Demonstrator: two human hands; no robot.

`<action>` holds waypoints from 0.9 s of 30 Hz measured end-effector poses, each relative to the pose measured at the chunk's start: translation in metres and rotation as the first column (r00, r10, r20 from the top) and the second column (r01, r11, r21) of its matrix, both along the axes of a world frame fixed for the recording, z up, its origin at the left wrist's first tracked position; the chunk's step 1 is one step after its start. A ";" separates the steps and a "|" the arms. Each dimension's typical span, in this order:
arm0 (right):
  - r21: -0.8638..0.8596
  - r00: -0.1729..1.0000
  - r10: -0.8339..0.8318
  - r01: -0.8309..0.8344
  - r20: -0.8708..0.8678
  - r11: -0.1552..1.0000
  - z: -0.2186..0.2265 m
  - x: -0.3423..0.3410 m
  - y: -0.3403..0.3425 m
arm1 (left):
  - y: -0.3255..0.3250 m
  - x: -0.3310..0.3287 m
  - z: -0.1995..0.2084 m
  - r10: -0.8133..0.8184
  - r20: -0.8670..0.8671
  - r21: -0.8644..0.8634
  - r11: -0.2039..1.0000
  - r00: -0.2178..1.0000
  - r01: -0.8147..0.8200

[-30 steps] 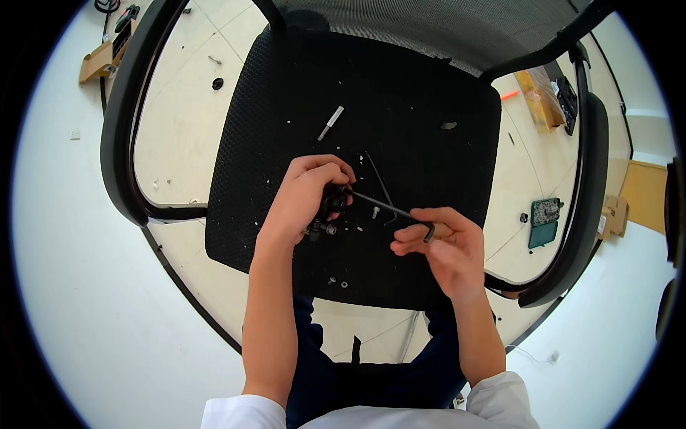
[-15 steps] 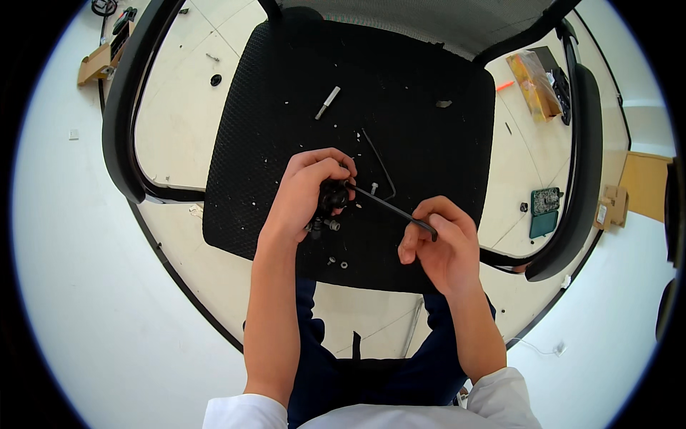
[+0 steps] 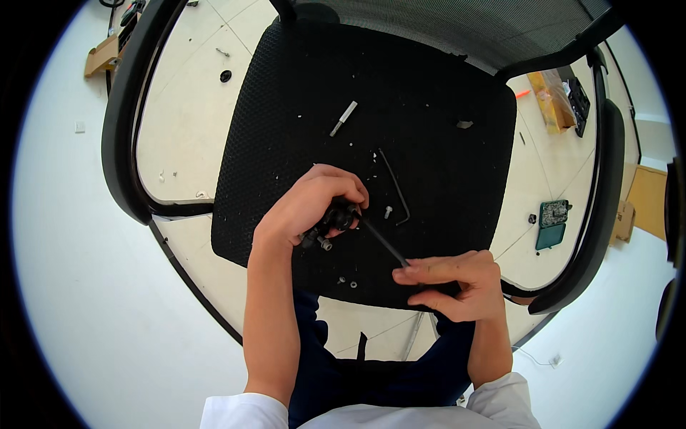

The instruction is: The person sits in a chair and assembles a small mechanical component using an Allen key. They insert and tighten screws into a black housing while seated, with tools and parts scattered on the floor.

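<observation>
My left hand (image 3: 314,204) is closed around a black part (image 3: 339,217) of unclear kind, from which a silver bolt (image 3: 326,244) sticks out. In my right hand (image 3: 457,284), thumb and fingers pinch the near end of a black hex key (image 3: 384,239). Its far end meets the black part at the left fingertips; the exact contact is hidden. A second hex key (image 3: 395,187), L-shaped, lies on the black chair seat (image 3: 429,164), with a loose screw (image 3: 388,211) beside it. Closer to the seat's front edge are a small screw (image 3: 341,280) and a nut (image 3: 354,284).
A silver-and-white rod (image 3: 344,118) and pale crumbs lie farther back on the seat. Black armrests (image 3: 125,143) flank it, with a mesh backrest (image 3: 443,28) behind. On the floor at right are a green case (image 3: 552,225) and a yellow package (image 3: 552,100).
My right hand has shifted nearer and to the right, turning from palm-up to a pinch on the hex key's end. My left hand and the black part sit slightly lower in view.
</observation>
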State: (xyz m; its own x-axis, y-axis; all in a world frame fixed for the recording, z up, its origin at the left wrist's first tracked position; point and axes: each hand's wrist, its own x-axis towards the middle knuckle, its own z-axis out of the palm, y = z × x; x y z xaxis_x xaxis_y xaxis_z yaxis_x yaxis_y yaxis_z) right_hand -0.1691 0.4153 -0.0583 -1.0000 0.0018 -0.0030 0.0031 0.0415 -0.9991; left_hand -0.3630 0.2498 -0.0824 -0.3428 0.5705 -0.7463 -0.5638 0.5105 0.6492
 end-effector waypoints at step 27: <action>-0.106 0.959 -0.284 0.282 -0.014 0.954 -0.004 0.001 -0.021 | 0.016 0.007 -0.001 0.207 -0.045 0.143 0.970 0.977 -0.199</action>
State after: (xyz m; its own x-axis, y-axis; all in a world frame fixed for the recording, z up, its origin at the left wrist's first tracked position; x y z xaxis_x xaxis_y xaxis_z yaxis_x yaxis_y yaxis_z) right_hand -0.1676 0.3944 -0.0619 -0.9582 0.2860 0.0109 -0.0288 -0.0586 -0.9979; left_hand -0.3562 0.2655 -0.0837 -0.5035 0.5794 -0.6409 -0.6047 0.2935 0.7404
